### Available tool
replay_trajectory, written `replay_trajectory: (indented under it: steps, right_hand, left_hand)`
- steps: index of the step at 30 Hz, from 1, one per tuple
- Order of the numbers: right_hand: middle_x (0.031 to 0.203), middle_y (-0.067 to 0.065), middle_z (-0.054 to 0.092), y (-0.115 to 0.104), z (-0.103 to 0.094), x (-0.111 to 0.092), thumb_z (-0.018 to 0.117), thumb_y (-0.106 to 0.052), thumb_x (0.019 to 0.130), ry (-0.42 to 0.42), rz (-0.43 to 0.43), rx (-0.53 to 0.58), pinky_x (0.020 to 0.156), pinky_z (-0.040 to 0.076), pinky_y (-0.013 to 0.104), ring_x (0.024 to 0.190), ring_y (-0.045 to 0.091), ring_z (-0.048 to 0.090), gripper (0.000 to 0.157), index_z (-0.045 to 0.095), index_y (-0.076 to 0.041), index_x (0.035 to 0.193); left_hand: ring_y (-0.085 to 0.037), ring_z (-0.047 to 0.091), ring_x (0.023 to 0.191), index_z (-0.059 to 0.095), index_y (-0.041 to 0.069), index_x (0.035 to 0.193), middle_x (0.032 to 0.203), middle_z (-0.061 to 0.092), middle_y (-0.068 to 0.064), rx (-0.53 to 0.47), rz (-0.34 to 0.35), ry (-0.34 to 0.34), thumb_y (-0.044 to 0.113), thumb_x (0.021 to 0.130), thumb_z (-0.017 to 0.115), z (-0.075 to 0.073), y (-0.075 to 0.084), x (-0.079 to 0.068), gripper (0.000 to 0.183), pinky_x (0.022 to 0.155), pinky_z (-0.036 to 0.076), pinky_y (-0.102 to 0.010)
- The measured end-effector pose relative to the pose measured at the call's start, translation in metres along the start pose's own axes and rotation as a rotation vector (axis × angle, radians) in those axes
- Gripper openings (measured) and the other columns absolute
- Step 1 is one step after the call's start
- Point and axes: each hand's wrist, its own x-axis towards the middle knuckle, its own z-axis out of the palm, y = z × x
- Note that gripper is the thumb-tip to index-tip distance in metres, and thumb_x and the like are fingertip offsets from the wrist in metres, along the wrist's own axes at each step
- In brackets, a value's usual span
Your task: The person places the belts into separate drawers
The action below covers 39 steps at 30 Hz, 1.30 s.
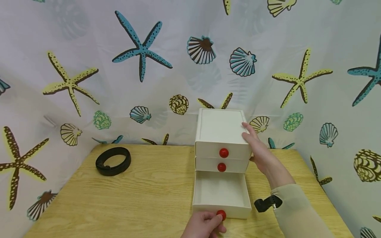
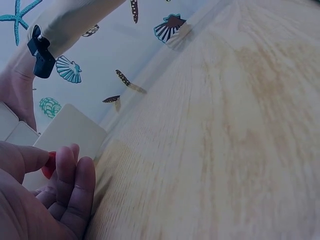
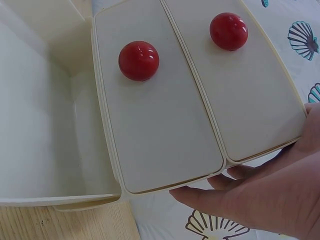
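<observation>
A small white drawer cabinet stands on the wooden table, each of its drawers fitted with a round red knob. Its bottom drawer is pulled out, and the visible inside is bare. The thumb and fingers of my left hand pinch that drawer's red knob, partly hidden by them in the left wrist view. My right hand rests against the cabinet's right side, with fingertips over the top edge. In the right wrist view, the middle drawer and top drawer are closed, their fronts flush.
A black ring-shaped strap lies on the left part of the wooden table. Behind and beside the table hangs a pale curtain printed with starfish and shells. A dark band with a small device is on the right wrist.
</observation>
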Motion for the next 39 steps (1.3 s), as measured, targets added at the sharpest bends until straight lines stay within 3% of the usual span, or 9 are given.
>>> replay_trajectory:
  steps: [11, 23, 30, 39]
  right_hand:
    - [0.184, 0.005, -0.013, 0.001, -0.001, 0.000, 0.038, -0.046, 0.118, -0.005, -0.003, 0.001, 0.121, 0.013, 0.084, 0.166, 0.045, -0.003, 0.066, 0.007, -0.045, 0.176]
    - [0.184, 0.005, -0.013, 0.000, -0.001, 0.001, 0.038, -0.047, 0.118, -0.007, -0.009, 0.001, 0.121, 0.013, 0.085, 0.166, 0.044, -0.004, 0.066, 0.007, -0.045, 0.176]
    - [0.184, 0.005, -0.013, 0.000, -0.001, 0.001, 0.038, -0.047, 0.118, -0.010, -0.006, 0.007, 0.121, 0.013, 0.085, 0.166, 0.044, -0.003, 0.066, 0.007, -0.045, 0.176]
    - [0.184, 0.005, -0.013, 0.000, -0.002, 0.001, 0.038, -0.047, 0.118, -0.009, -0.007, 0.006, 0.121, 0.013, 0.084, 0.166, 0.044, -0.003, 0.066, 0.007, -0.046, 0.176]
  left_hand:
    - [-0.008, 0.061, 0.062, 0.083, 0.003, 0.098, 0.084, 0.080, -0.003, 0.000, 0.000, -0.023, 0.025, 0.109, 0.070, -0.002, -0.002, -0.004, 0.028, 0.057, 0.048, -0.021]
    - [-0.011, 0.065, 0.073, 0.081, 0.005, 0.109, 0.094, 0.081, -0.003, 0.023, -0.085, -0.102, 0.027, 0.112, 0.068, -0.011, 0.005, -0.007, 0.025, 0.066, 0.053, -0.023]
    - [-0.015, 0.070, 0.082, 0.081, 0.006, 0.116, 0.098, 0.081, -0.003, 0.083, -0.093, -0.119, 0.029, 0.112, 0.069, -0.022, 0.004, -0.005, 0.026, 0.075, 0.060, -0.029]
    - [-0.015, 0.071, 0.087, 0.081, 0.008, 0.117, 0.102, 0.081, -0.002, 0.115, -0.086, -0.116, 0.032, 0.111, 0.068, -0.038, 0.001, -0.007, 0.027, 0.078, 0.059, -0.030]
